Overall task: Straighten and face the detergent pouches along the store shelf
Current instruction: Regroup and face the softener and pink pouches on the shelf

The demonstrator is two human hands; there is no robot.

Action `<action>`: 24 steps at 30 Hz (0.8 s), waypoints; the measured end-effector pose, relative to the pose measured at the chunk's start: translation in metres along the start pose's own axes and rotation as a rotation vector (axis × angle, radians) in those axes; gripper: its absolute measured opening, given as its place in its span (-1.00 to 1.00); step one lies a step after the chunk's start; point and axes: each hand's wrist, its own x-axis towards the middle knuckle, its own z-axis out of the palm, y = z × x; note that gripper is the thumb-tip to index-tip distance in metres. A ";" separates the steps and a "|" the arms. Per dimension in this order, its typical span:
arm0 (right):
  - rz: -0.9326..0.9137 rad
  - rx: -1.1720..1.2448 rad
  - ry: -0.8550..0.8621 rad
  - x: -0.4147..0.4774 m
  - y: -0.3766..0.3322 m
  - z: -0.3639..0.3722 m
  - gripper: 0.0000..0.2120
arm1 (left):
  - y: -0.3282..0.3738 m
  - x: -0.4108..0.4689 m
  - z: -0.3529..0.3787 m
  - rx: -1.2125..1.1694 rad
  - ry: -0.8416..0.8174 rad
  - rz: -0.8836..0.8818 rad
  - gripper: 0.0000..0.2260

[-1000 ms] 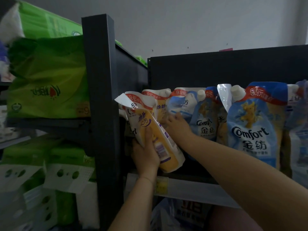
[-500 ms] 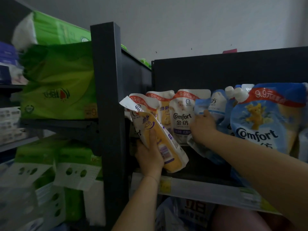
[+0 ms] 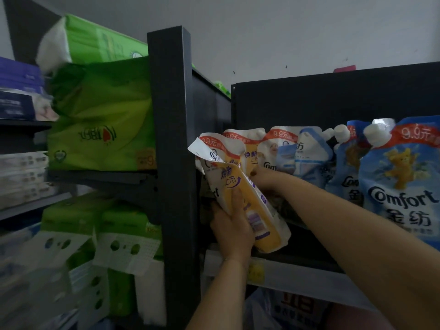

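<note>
At the shelf's [image 3: 309,279] left end, just beside the dark post [image 3: 176,163], the left hand [image 3: 232,227] grips a yellow pouch [image 3: 247,194]. The thumb lies across its front and the fingers wrap its left edge. The pouch is tilted, its top leaning left toward the post and its bottom corner out over the shelf's front edge. Its top flap is bent forward.

The right hand [image 3: 263,181] reaches in behind this pouch, against the standing row [image 3: 240,148] of yellow and white pouches at the back. Its fingertips are hidden, so I cannot tell whether it holds anything.

Right of that hand, a blue pouch [image 3: 307,153] stands twisted and creased, its front not squarely forward. More blue ones follow toward the shelf's right end, and the nearest, a large pouch [image 3: 402,186], faces front and upright.

A yellow tag [image 3: 256,270] sits on the shelf's front edge below the left wrist. Left of the post, green packs [image 3: 100,129] fill the next bay.
</note>
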 end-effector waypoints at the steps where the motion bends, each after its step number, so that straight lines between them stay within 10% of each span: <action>1: 0.029 0.186 -0.035 0.002 0.001 0.001 -0.72 | -0.001 0.000 0.000 0.003 0.002 -0.006 -0.29; 16: -0.014 0.336 0.387 -0.011 0.010 0.017 -0.94 | -0.001 0.003 0.004 0.040 0.016 -0.049 -0.44; 24: 0.164 0.331 0.329 -0.005 0.015 0.012 -0.69 | 0.002 0.000 0.005 0.102 0.013 -0.080 -0.47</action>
